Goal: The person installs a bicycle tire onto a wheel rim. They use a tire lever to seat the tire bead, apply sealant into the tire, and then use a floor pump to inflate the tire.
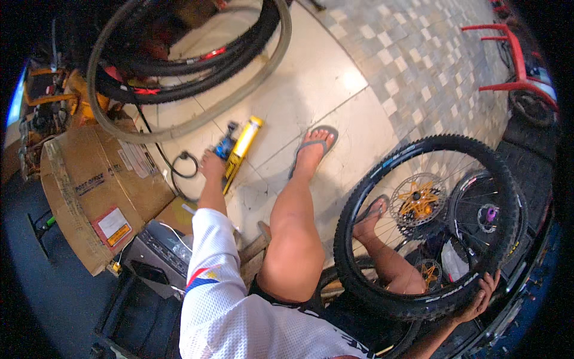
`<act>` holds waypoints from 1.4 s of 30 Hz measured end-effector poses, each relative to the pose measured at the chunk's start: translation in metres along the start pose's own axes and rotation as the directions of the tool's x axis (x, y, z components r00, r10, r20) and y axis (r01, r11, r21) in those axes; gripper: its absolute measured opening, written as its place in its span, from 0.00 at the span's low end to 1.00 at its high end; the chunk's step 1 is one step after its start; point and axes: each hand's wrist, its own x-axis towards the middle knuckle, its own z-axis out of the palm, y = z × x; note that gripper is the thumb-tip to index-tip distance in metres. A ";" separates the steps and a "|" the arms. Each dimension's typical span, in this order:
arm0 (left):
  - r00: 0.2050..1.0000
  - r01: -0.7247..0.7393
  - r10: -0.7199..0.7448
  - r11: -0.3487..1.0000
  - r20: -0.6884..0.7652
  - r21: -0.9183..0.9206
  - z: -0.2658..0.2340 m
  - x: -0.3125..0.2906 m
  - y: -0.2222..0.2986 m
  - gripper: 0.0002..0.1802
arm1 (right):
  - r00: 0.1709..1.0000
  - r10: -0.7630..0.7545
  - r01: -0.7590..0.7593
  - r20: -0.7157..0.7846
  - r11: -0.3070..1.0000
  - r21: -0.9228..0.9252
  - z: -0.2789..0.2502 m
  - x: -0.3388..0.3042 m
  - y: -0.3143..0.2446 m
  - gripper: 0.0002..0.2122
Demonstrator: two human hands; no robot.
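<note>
The left hand (212, 163) reaches down to the tiled floor (335, 90) and closes around the lower end of a yellow pump (240, 151), which lies slanting away from the fingers; a black hose loop (184, 163) sits just to its left, a cardboard box (89, 191) further left. The right hand (481, 294) curls over the knobby tyre of an upright bicycle wheel (427, 224) with a gold hub (418, 200), gripping its lower right edge. 2 sandalled feet rest between both hands.
</note>
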 end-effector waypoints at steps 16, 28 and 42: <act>0.926 -0.300 0.312 0.950 0.213 -0.083 -0.068 -0.174 -0.097 0.38 | 0.960 0.015 0.013 -0.279 0.995 0.099 0.023 -0.026 -0.057 0.09; 0.468 -0.642 0.243 0.754 -0.850 -0.138 -0.435 -0.386 -0.149 0.28 | 0.853 -0.078 0.190 -0.517 0.967 0.169 0.036 -0.024 -0.080 0.03; 0.209 -0.881 0.869 -0.031 -0.448 -0.472 -0.465 -0.750 0.006 0.13 | 0.990 -0.133 0.138 -0.037 0.973 0.184 0.021 -0.010 -0.154 0.20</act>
